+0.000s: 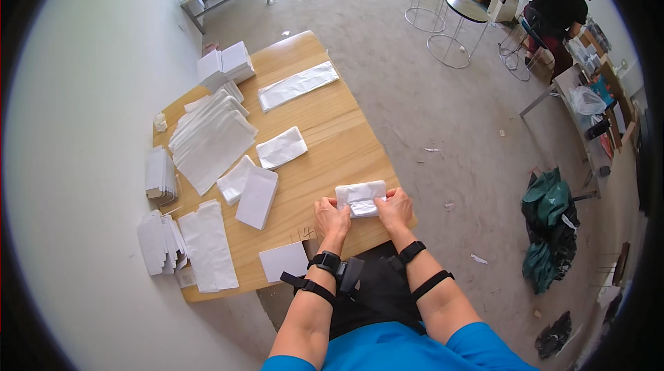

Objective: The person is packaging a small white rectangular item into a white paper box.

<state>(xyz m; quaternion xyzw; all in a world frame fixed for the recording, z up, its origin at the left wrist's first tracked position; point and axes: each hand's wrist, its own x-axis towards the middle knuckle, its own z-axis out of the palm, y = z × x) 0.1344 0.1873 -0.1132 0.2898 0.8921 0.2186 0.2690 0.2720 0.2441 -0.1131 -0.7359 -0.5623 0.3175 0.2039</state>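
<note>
At the near right corner of the wooden table (pixel 325 142), a folded white bag (pixel 361 192) lies between my hands, creased and slightly shiny. My left hand (pixel 333 218) grips its left end, fingers curled with the thumb on top. On the right end, my right hand (pixel 395 209) is closed the same way. Farther left lie another folded white bag (pixel 281 147) and a flat white box (pixel 258 197), which partly covers a white folded piece (pixel 234 181). A long flat white bag (pixel 299 86) rests toward the far edge.
Fanned white bags (pixel 213 139) cover the table's left side, with white box stacks (pixel 235 63) behind them. Flattened white cartons (pixel 160 241) stand by the wall. Round side tables (pixel 466 10) and green-black plastic bags (pixel 546 225) are on the floor. A person (pixel 557 7) sits far right.
</note>
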